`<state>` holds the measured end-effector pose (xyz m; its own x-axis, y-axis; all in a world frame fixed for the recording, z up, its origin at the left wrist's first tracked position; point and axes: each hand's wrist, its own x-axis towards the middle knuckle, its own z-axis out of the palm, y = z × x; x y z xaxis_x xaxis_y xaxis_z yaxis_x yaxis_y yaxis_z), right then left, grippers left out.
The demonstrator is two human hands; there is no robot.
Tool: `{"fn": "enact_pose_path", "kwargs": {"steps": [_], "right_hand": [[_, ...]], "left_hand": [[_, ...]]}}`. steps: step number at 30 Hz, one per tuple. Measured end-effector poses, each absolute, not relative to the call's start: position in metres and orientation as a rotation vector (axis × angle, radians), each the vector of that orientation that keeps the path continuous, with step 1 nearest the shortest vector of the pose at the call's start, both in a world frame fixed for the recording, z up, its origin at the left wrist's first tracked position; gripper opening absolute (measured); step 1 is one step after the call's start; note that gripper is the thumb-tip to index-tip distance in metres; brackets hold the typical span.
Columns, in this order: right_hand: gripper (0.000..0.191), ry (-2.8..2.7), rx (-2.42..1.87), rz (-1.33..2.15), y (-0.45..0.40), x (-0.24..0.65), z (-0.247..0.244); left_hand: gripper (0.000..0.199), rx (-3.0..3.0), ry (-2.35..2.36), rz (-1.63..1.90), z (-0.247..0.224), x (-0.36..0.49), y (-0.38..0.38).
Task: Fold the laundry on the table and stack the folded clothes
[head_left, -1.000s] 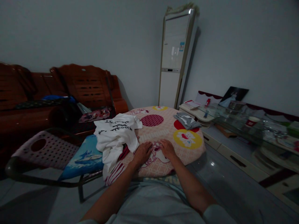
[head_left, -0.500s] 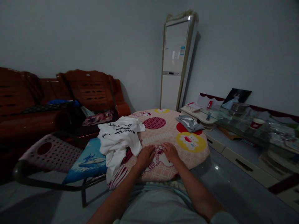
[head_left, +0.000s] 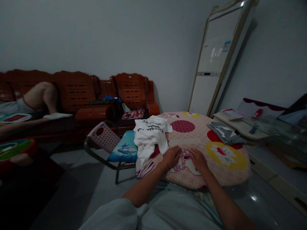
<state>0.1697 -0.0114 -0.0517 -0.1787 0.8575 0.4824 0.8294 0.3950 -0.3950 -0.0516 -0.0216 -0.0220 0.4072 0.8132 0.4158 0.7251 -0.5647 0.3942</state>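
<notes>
My left hand [head_left: 171,157] lies palm down on the pink patterned cloth [head_left: 192,140] of the round table, fingers stretched out. To its right my right hand [head_left: 199,159] rests flat on the same cloth, also holding nothing. A crumpled white shirt [head_left: 151,134] with black lettering lies at the table's left side, just beyond my left hand, its lower part hanging near the edge. Near the right edge is a folded grey garment [head_left: 224,132], away from both hands.
A folding chair [head_left: 105,137] with a blue cushion [head_left: 125,148] stands left of the table. Behind are wooden sofas [head_left: 130,89], with a person's bent leg [head_left: 49,95] at far left. A glass-topped cabinet [head_left: 263,127] is at right, and a tall air conditioner [head_left: 208,64] stands behind.
The view has swung left, bringing the person on the sofa and a red-and-green object into sight. My hands have stayed flat on the cloth, and the clothes have not moved.
</notes>
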Motion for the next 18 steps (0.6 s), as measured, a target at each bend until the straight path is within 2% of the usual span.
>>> {"fn": "enact_pose_path", "kwargs": {"steps": [3, 7, 11, 14, 16, 18], "right_hand": [[0.041, -2.007, -1.435, 0.063, -0.009, 0.171, -0.056], [0.042, -2.025, -1.444, 0.068, -0.009, 0.173, -0.055], [0.041, -2.022, -1.443, 0.091, -0.012, 0.174, -0.053], [0.041, -2.015, -1.448, 0.111, -0.012, 0.174, -0.053], [0.041, -2.008, -1.446, 0.119, -0.012, 0.174, -0.054], [0.041, -1.995, -1.441, 0.126, -0.011, 0.174, -0.054]], "left_hand": [[0.048, 2.451, 1.409, 1.039, -0.012, -0.061, -0.008], [0.059, 2.434, 1.569, 1.167, 0.03, -0.087, 0.003], [0.065, 2.454, 1.919, 0.878, 0.074, -0.122, -0.005], [0.072, 2.383, 2.108, 0.691, 0.088, -0.147, -0.014], [0.067, 2.333, 2.165, 0.661, 0.09, -0.161, -0.016], [0.054, 2.299, 2.185, 0.674, 0.092, -0.171, -0.013]]}}
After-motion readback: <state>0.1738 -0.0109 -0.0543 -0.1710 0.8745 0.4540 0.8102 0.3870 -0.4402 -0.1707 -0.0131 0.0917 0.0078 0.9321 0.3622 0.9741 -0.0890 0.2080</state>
